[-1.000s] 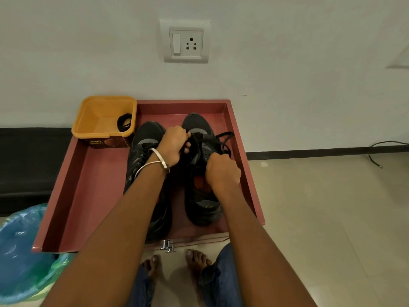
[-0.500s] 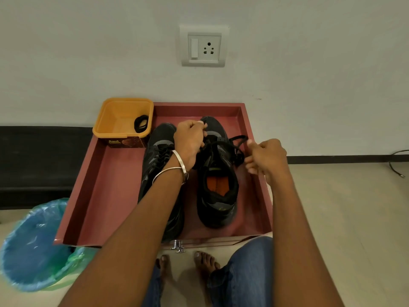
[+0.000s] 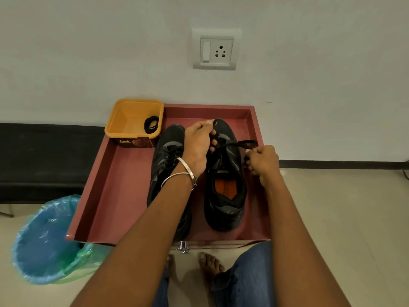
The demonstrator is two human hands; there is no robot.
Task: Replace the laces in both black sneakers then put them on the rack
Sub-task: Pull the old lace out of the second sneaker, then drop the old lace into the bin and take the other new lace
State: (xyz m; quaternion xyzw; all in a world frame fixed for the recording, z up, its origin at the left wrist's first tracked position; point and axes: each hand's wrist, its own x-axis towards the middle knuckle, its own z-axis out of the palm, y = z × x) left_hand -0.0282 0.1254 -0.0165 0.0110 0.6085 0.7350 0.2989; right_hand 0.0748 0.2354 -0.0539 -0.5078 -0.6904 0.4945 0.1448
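Note:
Two black sneakers stand side by side in a dull red drawer-like tray (image 3: 124, 196), toes toward the wall. The left sneaker (image 3: 166, 156) is laced. The right sneaker (image 3: 225, 189) shows an orange insole. My left hand (image 3: 199, 142), with bangles at the wrist, pinches one end of a black lace (image 3: 234, 144) above the right sneaker's toe. My right hand (image 3: 263, 160) grips the other end of that lace out past the shoe's right side. The lace stretches between both hands. My left forearm hides much of the left sneaker.
An orange tub (image 3: 130, 120) at the tray's back left corner holds a coiled black lace (image 3: 151, 125). A bin lined with a blue bag (image 3: 46, 240) sits on the floor at the left. A wall socket (image 3: 215, 49) is above. My bare feet (image 3: 208, 264) are below the tray's front.
My right hand has moved from over the right sneaker out to its right, drawing the lace taut. My left hand rose toward the toe. The camera shifted left.

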